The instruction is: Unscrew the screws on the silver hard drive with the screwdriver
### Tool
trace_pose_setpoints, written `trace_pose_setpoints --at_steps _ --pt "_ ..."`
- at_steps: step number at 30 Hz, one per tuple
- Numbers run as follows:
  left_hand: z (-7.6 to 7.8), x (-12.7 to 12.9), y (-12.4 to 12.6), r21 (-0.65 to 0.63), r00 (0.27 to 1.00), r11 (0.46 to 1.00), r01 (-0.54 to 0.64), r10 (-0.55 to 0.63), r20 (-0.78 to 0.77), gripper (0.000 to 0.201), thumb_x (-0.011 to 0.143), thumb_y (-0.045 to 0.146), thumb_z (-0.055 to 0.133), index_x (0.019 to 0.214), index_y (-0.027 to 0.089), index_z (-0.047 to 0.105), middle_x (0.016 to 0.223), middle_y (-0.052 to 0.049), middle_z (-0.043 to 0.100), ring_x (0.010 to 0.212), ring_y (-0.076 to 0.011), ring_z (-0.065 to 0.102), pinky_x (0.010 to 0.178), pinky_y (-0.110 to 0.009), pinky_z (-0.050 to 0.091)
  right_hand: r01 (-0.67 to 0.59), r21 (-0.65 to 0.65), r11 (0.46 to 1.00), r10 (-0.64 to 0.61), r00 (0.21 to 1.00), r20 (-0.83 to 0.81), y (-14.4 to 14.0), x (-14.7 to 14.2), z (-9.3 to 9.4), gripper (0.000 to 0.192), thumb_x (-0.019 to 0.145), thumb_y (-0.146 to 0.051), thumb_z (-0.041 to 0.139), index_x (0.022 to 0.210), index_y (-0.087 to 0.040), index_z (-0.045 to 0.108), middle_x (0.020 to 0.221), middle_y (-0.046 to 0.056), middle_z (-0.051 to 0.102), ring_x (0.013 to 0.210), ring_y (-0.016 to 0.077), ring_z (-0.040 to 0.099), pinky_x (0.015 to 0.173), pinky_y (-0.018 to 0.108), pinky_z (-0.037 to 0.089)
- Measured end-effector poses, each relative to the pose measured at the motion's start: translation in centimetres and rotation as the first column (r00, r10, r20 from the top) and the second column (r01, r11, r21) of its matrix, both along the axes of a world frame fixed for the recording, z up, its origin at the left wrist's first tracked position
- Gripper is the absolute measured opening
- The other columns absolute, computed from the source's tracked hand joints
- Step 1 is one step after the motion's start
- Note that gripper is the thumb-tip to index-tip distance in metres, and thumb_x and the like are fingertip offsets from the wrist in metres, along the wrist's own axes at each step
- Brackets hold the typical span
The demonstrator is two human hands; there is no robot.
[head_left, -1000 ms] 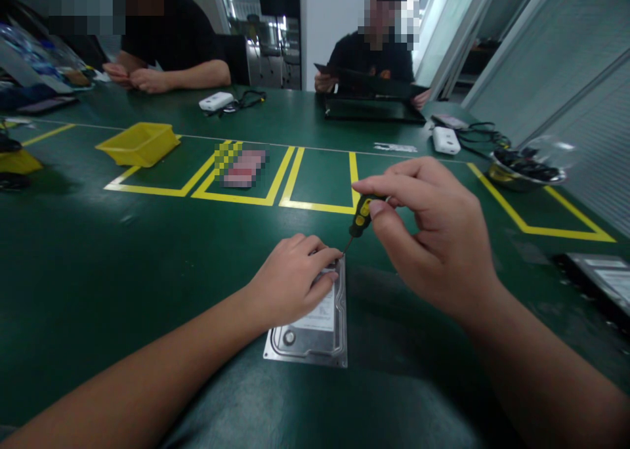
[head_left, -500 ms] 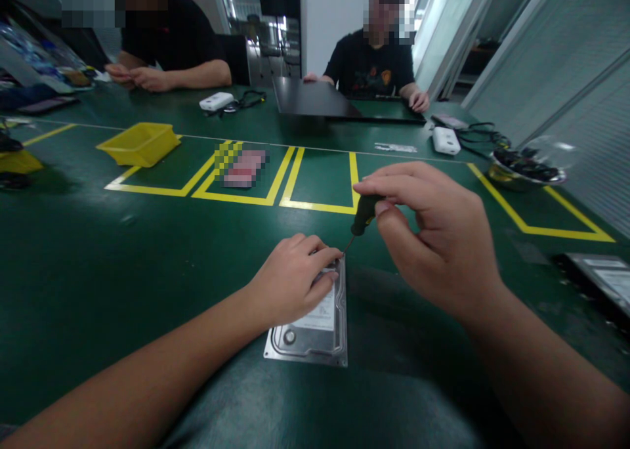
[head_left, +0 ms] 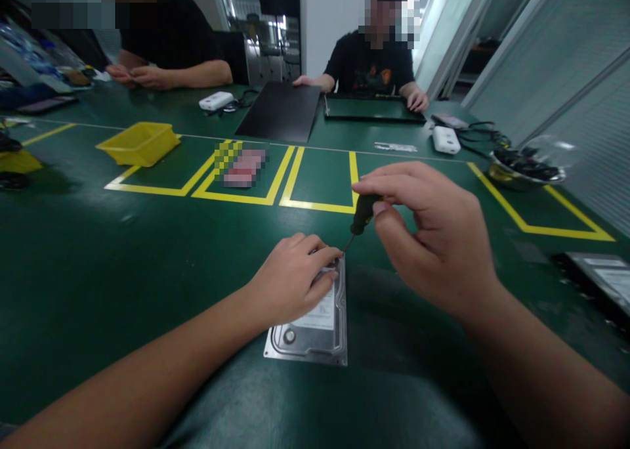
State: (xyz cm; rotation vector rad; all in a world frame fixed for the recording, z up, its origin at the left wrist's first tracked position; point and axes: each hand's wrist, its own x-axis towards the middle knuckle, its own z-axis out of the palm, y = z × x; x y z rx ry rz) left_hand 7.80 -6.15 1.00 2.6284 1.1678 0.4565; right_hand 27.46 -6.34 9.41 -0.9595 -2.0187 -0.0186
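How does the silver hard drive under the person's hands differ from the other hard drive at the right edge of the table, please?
The silver metal hard drive is pinned by the left hand, with the right hand setting the dark-handled screwdriver at its far corner; the dark-framed hard drive lies untouched. The silver one lies near the middle, the other partly out of frame. Both lie flat on the green table, label up.
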Motion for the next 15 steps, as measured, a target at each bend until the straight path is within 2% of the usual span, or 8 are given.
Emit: trace_pose_setpoints --at_steps 5,15 --pt "0.05 0.05 0.02 0.006 1.0 1.0 0.004 -0.004 0.009 0.033 0.096 0.033 0.051 0.126 0.024 0.062 0.11 -0.006 0.062 0.098 -0.0251 0.054 0.087 -0.043 0.044 -0.014 0.001 1.0 0.014 1.0 -0.001 0.03 -0.03 0.0 0.032 0.082 -0.005 0.05 0.102 -0.018 0.071 0.101 0.009 0.072 0.093 0.0211 0.067 0.081 0.038 0.054" --pt "0.13 0.06 -0.02 0.005 1.0 1.0 0.004 -0.004 0.004 0.033 0.096 0.033 0.051 0.126 0.024 0.062 0.11 -0.007 0.062 0.097 -0.0258 0.054 0.085 -0.044 0.044 -0.019 -0.012 1.0 0.019 1.0 0.0 -0.05 0.03 -0.07 0.033 0.081 -0.005 0.049 0.101 -0.023 0.07 0.103 0.006 0.072 0.097 0.0221 0.067 0.083 0.04 0.054"
